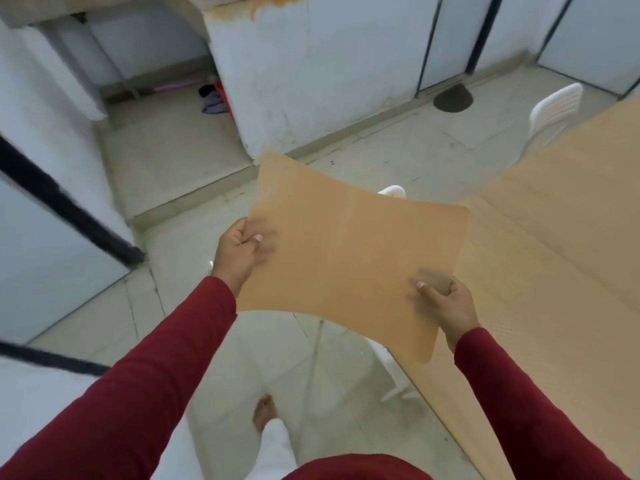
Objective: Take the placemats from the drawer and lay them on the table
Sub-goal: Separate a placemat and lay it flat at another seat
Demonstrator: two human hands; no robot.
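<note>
Pale tiled floor (180,161), scuffed white walls (311,81). Tan wood-grain table (561,244) at 3 o'clock; white slatted chair (554,112) at 1. Thin, flexible tan placemat (349,254) held mid-air, partly over table edge; left hand (239,251) and right hand (446,303) each pinch an edge.

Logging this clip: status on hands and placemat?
Left hand and right hand pinch tan placemat, held over table edge. White chair beneath.

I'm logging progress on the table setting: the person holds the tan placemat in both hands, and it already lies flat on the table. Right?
Not quite. Both hands do hold it, left hand and right hand pinching opposite edges, but the head view shows the placemat up in the air, sagging between them, mostly over the floor beside the table, not lying flat on it.
</note>
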